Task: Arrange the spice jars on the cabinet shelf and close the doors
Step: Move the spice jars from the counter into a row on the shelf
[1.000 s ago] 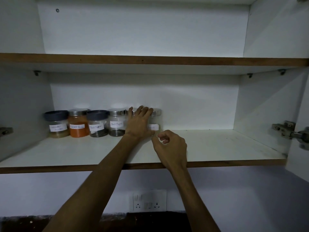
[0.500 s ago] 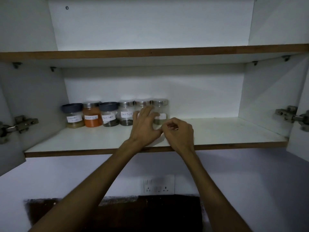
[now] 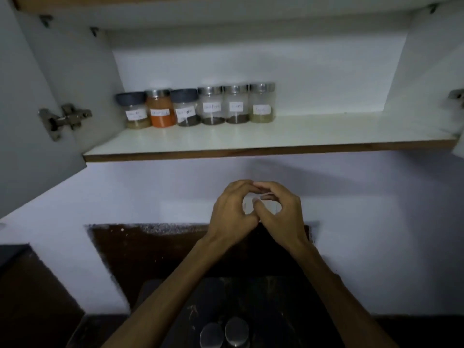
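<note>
Six spice jars (image 3: pixel 195 106) line the shelf (image 3: pixel 251 136); left hand (image 3: pixel 233 212) and right hand (image 3: pixel 281 214) curled, empty.

both forearms bare, no sleeves, rings or watch visible.

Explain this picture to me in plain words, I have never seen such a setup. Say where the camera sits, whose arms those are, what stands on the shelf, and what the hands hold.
There is no machine here. The camera is worn on a person's head and looks forward and down, so the two bare arms rising from the bottom edge are that person's own. The left hand and right hand meet in front of the wall, fingertips touching; something small and pale may be pinched between them, but I cannot tell what. Above is an open cabinet. On its shelf six spice jars stand upright in a tight row at the back left, each with a white label too blurred to read. One holds orange powder. Two more metal lids show low down, on a dark counter.
</note>
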